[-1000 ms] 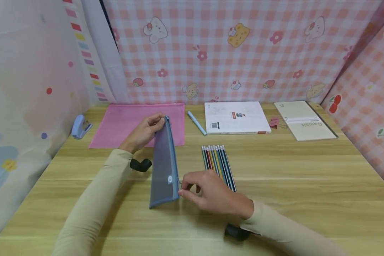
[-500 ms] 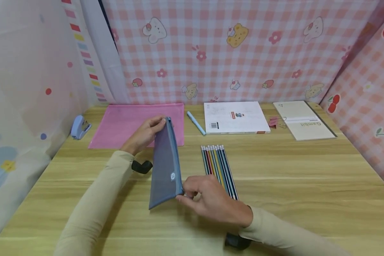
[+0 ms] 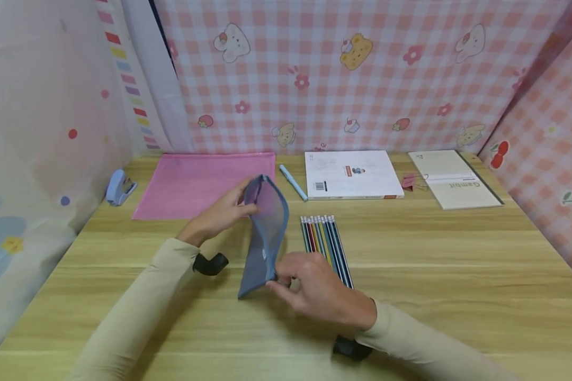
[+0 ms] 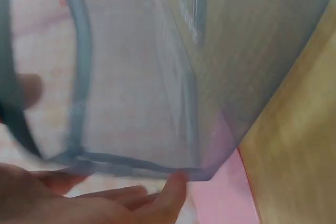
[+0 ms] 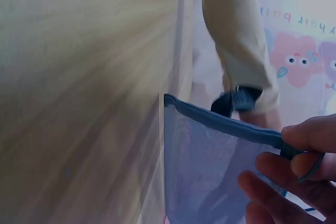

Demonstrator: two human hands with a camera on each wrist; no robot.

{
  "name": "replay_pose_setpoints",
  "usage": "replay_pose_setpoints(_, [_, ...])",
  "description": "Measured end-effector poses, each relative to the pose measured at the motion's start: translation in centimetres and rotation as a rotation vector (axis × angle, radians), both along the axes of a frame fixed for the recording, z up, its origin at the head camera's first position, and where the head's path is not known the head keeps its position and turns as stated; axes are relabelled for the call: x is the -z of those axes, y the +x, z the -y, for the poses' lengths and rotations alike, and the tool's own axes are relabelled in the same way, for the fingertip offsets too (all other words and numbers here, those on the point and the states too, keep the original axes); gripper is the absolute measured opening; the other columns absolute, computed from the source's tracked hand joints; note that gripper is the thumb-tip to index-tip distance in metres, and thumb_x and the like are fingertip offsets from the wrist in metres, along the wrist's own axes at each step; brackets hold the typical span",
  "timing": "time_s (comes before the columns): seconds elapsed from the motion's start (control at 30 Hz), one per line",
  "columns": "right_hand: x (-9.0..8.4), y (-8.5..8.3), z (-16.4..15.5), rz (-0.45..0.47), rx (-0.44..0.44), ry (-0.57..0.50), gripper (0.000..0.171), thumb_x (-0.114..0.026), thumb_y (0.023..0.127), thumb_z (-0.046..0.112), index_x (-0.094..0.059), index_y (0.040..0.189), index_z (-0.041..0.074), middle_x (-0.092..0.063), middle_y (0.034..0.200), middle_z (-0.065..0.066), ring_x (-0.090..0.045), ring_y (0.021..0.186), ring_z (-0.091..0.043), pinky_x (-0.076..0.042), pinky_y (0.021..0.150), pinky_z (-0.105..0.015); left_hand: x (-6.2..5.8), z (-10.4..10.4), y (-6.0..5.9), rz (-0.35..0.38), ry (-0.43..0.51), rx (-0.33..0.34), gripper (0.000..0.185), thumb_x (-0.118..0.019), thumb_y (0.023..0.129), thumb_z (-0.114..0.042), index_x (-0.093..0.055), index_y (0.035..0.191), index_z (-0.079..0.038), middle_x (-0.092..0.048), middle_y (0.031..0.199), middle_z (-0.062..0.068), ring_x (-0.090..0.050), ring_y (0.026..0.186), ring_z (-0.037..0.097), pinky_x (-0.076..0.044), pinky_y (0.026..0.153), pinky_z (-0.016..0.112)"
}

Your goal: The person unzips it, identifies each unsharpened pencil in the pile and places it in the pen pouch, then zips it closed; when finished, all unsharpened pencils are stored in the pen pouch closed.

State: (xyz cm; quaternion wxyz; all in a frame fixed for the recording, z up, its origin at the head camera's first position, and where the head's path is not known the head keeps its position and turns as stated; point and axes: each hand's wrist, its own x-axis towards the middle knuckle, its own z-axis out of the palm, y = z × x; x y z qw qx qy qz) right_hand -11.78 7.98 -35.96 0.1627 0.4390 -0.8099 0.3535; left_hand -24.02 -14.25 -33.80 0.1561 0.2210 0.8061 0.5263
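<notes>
While both hands (image 3: 271, 248) grip mesh pouch (image 3: 266, 233), pencils (image 3: 325, 246) partly hidden, wrist views blurred

At frame centre, a translucent blue-grey mesh pouch (image 3: 265, 233) with blue edging sits beside striped multicoloured pencils (image 3: 325, 246). Upper left lie a pink folder (image 3: 190, 182) and a pale blue stapler (image 3: 117, 187). The backdrop (image 3: 362, 74) is pink-and-white check with cartoon bears.
</notes>
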Motion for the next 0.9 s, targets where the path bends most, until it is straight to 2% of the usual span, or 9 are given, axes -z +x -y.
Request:
replay_pose_setpoints(0.07, [0.1, -0.3, -0.1, -0.012, 0.006, -0.010, 0.032, -0.079, 0.083, 0.009, -0.055, 0.063, 0.014, -0.057, 0.061, 0.006, -0.052, 0.061, -0.002, -0.048, 0.057, -0.013, -0.1, -0.2, 1.0, -0.021, -0.026, 0.025, 0.075, -0.054, 0.096, -0.007, -0.015, 0.161, -0.009, -0.020, 0.167, 0.018, -0.024, 0.152, 0.043, -0.034, 0.119, 0.059])
replay_pose_setpoints(0.13, [0.2, -0.6, -0.2, -0.024, 0.009, -0.014, 0.032, -0.079, 0.082, 0.009, -0.054, 0.063, 0.014, -0.056, 0.061, 0.006, -0.052, 0.061, -0.003, -0.048, 0.057, -0.013, -0.3, -0.2, 2.1, -0.064, -0.092, 0.017, 0.075, -0.055, 0.096, -0.007, -0.016, 0.161, -0.008, -0.022, 0.166, 0.020, -0.034, 0.147, 0.047, -0.040, 0.115, 0.057])
replay_pose_setpoints(0.2, [0.3, -0.8, -0.3, -0.029, 0.005, -0.017, 0.032, -0.079, 0.082, 0.008, -0.055, 0.063, 0.014, -0.056, 0.060, 0.006, -0.053, 0.061, -0.003, -0.047, 0.056, -0.013, -0.6, -0.3, 3.2, -0.141, -0.181, -0.011, 0.072, -0.057, 0.096, -0.009, -0.022, 0.159, -0.005, -0.041, 0.155, 0.025, -0.052, 0.134, 0.045, -0.051, 0.106, 0.053])
replay_pose_setpoints(0.3, [0.4, -1.1, -0.4, -0.019, -0.004, -0.012, 0.030, -0.079, 0.082, 0.008, -0.056, 0.064, 0.014, -0.056, 0.060, 0.006, -0.054, 0.060, -0.004, -0.045, 0.056, -0.011, -1.0, -0.4, 4.5, -0.246, -0.297, -0.068, 0.065, -0.058, 0.096, -0.013, -0.030, 0.154, -0.003, -0.068, 0.117, 0.021, -0.071, 0.097, 0.031, -0.061, 0.082, 0.039])
replay_pose_setpoints(0.4, [0.3, -1.4, -0.7, 0.035, -0.036, -0.005, 0.032, -0.078, 0.084, 0.009, -0.055, 0.064, 0.014, -0.055, 0.061, 0.006, -0.052, 0.059, -0.006, -0.040, 0.055, -0.009, -1.4, -0.4, 5.1, -0.300, -0.326, -0.107, 0.061, -0.058, 0.095, -0.012, -0.035, 0.151, -0.001, -0.070, 0.081, 0.010, -0.067, 0.064, 0.018, -0.055, 0.059, 0.028])
replay_pose_setpoints(0.5, [0.1, -1.7, -1.2, 0.141, -0.081, 0.004, 0.033, -0.078, 0.086, 0.011, -0.053, 0.065, 0.016, -0.056, 0.064, 0.008, -0.052, 0.062, -0.002, -0.045, 0.059, -0.011, -1.5, -0.4, 5.4, -0.306, -0.288, -0.128, 0.057, -0.057, 0.095, -0.008, -0.038, 0.148, -0.001, -0.063, 0.066, 0.004, -0.059, 0.050, 0.013, -0.047, 0.049, 0.024])
replay_pose_setpoints(0.57, [0.1, -2.1, -1.7, 0.212, -0.116, 0.017, 0.029, -0.077, 0.087, 0.012, -0.056, 0.068, 0.017, -0.061, 0.069, 0.008, -0.054, 0.066, 0.001, -0.050, 0.061, -0.014, -1.5, -0.3, 5.5, -0.291, -0.250, -0.139, 0.053, -0.057, 0.095, -0.005, -0.041, 0.145, -0.001, -0.060, 0.062, 0.005, -0.057, 0.047, 0.018, -0.043, 0.045, 0.024])
replay_pose_setpoints(0.73, [0.1, -3.2, -3.1, 0.409, -0.217, 0.036, 0.007, -0.075, 0.089, 0.010, -0.070, 0.090, 0.013, -0.073, 0.090, -0.001, -0.066, 0.080, -0.001, -0.058, 0.063, -0.021, -1.1, -0.1, 5.3, -0.192, -0.139, -0.184, 0.038, -0.061, 0.096, -0.004, -0.051, 0.132, -0.001, -0.061, 0.064, 0.008, -0.061, 0.051, 0.026, -0.045, 0.044, 0.023])
replay_pose_setpoints(0.9, [0.3, -4.8, -4.5, 0.573, -0.246, 0.022, 0.016, -0.071, 0.091, 0.004, -0.070, 0.107, 0.006, -0.073, 0.101, -0.011, -0.069, 0.083, -0.007, -0.060, 0.067, -0.028, -0.7, 0.2, 4.8, -0.130, -0.081, -0.208, 0.038, -0.063, 0.097, -0.010, -0.051, 0.132, -0.002, -0.062, 0.067, 0.005, -0.061, 0.052, 0.020, -0.046, 0.045, 0.023])
